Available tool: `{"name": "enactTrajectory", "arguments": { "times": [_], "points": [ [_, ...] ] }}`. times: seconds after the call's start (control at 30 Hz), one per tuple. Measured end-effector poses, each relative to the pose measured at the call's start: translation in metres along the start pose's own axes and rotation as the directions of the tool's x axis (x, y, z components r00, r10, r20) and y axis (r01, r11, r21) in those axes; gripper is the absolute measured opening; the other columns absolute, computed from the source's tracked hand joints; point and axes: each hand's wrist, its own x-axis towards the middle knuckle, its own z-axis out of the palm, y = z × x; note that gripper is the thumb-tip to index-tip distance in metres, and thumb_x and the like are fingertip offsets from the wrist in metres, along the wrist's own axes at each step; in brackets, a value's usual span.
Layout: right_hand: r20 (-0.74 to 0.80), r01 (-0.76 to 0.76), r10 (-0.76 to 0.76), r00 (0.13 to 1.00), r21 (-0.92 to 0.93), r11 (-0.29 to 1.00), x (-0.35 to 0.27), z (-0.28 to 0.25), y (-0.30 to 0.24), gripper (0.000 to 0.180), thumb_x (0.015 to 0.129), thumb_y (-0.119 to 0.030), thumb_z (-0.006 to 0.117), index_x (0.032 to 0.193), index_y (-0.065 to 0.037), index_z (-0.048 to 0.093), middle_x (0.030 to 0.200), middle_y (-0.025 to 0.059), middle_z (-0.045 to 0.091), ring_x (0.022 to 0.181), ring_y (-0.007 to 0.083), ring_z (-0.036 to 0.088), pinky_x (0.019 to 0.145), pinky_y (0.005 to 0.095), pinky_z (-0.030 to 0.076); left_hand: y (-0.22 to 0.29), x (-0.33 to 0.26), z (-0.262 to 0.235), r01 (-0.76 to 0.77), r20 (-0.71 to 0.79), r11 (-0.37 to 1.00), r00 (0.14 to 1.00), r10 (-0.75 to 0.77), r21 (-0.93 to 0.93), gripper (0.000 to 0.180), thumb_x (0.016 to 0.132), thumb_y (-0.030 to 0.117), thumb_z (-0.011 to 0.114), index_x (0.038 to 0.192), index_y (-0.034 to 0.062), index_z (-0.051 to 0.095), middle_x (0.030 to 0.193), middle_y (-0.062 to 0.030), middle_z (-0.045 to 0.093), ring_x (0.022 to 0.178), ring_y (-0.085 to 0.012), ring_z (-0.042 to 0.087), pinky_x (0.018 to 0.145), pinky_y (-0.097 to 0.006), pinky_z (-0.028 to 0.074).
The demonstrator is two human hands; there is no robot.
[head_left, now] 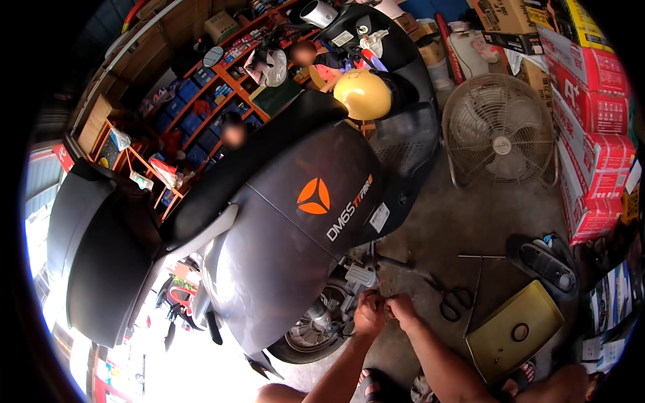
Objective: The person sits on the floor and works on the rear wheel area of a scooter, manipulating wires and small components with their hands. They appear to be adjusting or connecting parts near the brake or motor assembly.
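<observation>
Low beside the rear wheel (310,339) of a dark grey electric scooter (282,248), my two hands are close together. Fingers of my left hand (369,313) are curled in a pinch. My right hand (402,309) is closed the same way, its fingertips almost meeting the left ones. Something small, perhaps thin wire, seems to be between them, but it is too small to make out. Just above my left hand is a grey ribbed footrest (361,276) on the scooter. To the right of my hands, black-handled scissors (455,303) lie on the concrete floor.
A T-handle wrench (477,282) leans by a yellowish tray (487,334) holding a black ring (520,332). Beyond are a dark tray of parts (547,265), a floor fan (498,138) and stacked red boxes (601,101). A yellow helmet (363,95) sits near the scooter's seat; two people are behind it.
</observation>
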Motion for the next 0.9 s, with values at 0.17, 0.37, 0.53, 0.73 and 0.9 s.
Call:
{"name": "enactTrajectory", "arguments": {
  "times": [0.17,0.37,0.53,0.73,0.9],
  "points": [
    [-0.094,0.247,-0.262,0.96,-0.149,0.957,0.0,0.001,0.004,0.019,0.082,-0.016,0.056,0.072,-0.002,0.064,0.073,0.0213,0.065,0.076,0.0406,0.065,0.067,0.047,0.05,0.001,0.002,0.001,-0.009,0.001,1.0,1.0,0.009,-0.004,0.005,0.081,0.009,0.065,0.085,0.0076,0.066,0.104,-0.0127,0.062,0.095,-0.033,0.062,0.08,-0.04,0.051],
    [-0.237,0.303,-0.448,0.862,-0.468,0.83,-0.026,0.004,-0.012,0.018,0.085,-0.021,0.058,0.083,-0.004,0.064,0.082,0.02,0.067,0.08,0.0413,0.064,0.07,0.048,0.051,-0.013,-0.003,0.002,-0.015,0.023,0.999,1.0,0.014,0.036,0.006,0.085,0.016,0.063,0.089,0.0119,0.065,0.111,-0.0093,0.06,0.097,-0.0326,0.062,0.079,-0.042,0.052],
    [-0.261,0.318,-0.473,0.842,-0.468,0.825,-0.024,0.005,-0.016,0.016,0.084,-0.02,0.059,0.082,-0.005,0.063,0.081,0.0193,0.066,0.079,0.041,0.063,0.069,0.0479,0.051,-0.013,-0.001,0.002,-0.017,0.033,0.999,0.999,0.015,0.044,0.006,0.085,0.016,0.063,0.089,0.0121,0.064,0.113,-0.0094,0.06,0.096,-0.0331,0.062,0.078,-0.043,0.052],
    [-0.2,0.323,-0.487,0.85,-0.533,0.782,-0.028,0.008,-0.019,0.017,0.083,-0.021,0.059,0.078,-0.005,0.064,0.081,0.0192,0.067,0.079,0.04,0.064,0.069,0.0475,0.051,-0.01,-0.002,0.001,0.014,0.034,0.999,0.999,-0.015,0.035,0.006,0.084,0.015,0.064,0.089,0.0113,0.065,0.112,-0.0094,0.06,0.095,-0.0331,0.063,0.078,-0.043,0.052],
    [-0.239,0.261,-0.427,0.872,-0.51,0.82,-0.023,0.011,-0.015,0.015,0.08,-0.018,0.059,0.077,-0.004,0.064,0.081,0.0203,0.066,0.082,0.0405,0.064,0.073,0.0481,0.051,-0.013,-0.003,0.003,0.023,0.029,0.999,0.999,-0.024,0.04,0.006,0.083,0.014,0.065,0.088,0.0109,0.066,0.112,-0.0096,0.061,0.095,-0.033,0.063,0.079,-0.042,0.052]
  ]
}}
